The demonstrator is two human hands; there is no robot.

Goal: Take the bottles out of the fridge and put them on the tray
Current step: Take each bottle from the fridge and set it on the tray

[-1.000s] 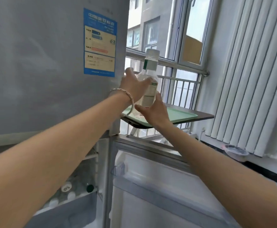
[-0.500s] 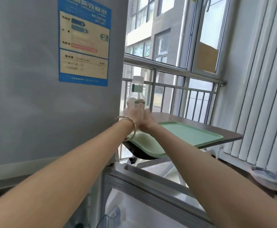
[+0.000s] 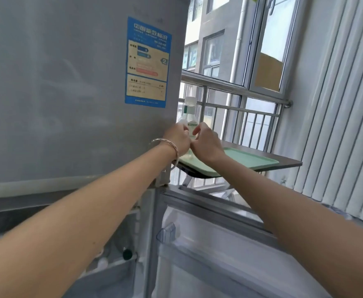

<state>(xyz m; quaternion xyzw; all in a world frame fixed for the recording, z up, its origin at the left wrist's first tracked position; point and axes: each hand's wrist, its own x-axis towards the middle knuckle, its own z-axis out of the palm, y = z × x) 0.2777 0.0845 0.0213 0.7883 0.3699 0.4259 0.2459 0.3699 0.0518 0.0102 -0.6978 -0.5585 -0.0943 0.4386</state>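
A clear plastic bottle with a white cap and a green-and-white label stands upright on the near left corner of the pale green tray. My left hand, a bracelet on its wrist, is wrapped around the bottle's lower left side. To the bottle's right, my right hand has its fingers loosened, the fingertips just beside the label. Both hands hide the bottle's base. Low in the open fridge compartment I see more bottle caps, one of them dark.
The grey fridge, with a blue sticker, fills the left. Its lower door hangs open below my arms. The tray lies on a dark folding table by a railed window. Vertical blinds cover the right.
The bottle has come down from mid-air onto the tray's near left corner. My right hand's fingers have loosened from it. The view has shifted a little to the right.
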